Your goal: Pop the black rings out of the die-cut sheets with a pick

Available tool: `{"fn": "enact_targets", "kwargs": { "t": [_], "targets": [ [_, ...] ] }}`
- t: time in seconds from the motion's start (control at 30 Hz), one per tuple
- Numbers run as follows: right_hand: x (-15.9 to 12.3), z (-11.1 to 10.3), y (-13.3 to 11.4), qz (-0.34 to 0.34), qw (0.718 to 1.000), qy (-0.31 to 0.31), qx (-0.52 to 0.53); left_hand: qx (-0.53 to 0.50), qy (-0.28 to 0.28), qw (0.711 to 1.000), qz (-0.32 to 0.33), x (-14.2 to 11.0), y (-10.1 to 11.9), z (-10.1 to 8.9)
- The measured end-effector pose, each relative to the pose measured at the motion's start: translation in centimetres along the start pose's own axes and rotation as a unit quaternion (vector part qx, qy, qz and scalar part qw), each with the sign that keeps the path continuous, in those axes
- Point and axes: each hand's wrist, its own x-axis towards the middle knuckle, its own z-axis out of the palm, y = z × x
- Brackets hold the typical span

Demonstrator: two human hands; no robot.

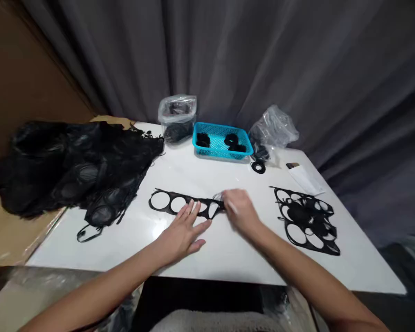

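A black strip with a row of round holes [173, 194] lies flat across the middle of the white table. My left hand [183, 235] rests on it with the fingers spread, pressing near its centre. At the strip's right end my right hand [240, 208] is closed, its fingers curled around something thin and pale that is mostly hidden. Around those fingertips the strip is bunched and twisted. To the right, several similar black pieces with holes [299, 214] lie overlapped in a pile.
A large heap of black holed sheets [72, 170] covers the table's left side. Along the back stand a lined clear container [177, 117], a blue basket [221, 154] with black rings, and a plastic bag [273, 127]. Nearby lie a black ring [258, 167] and white paper [306, 180].
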Motion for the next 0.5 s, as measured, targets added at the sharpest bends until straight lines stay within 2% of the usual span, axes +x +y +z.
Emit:
{"fn": "enact_targets", "kwargs": {
  "t": [0.1,0.17,0.2,0.33,0.43,0.5],
  "targets": [
    [3.1,-2.6,4.3,0.106,0.990,0.087,0.015,-0.005,0.001,1.000,-0.003,0.1,0.3,-0.3],
    [4.5,-3.4,5.2,0.155,0.982,0.094,0.058,-0.007,0.003,1.000,0.000,0.0,0.3,-0.6],
    [4.9,-3.5,4.9,0.172,0.978,0.078,0.088,-0.008,0.004,1.000,0.002,-0.1,0.3,-0.8],
    [5.1,-2.4,0.8,0.195,0.949,-0.033,0.246,0.016,0.014,1.000,-0.013,-1.1,0.0,-1.9],
    [4.1,-1.2,-2.9,0.168,0.919,-0.090,0.344,0.047,0.012,0.998,-0.034,-2.2,-0.2,-2.4],
    [3.3,-0.4,-4.6,0.137,0.909,-0.125,0.373,0.060,0.009,0.997,-0.037,-2.9,-0.3,-2.5]
  ]
}}
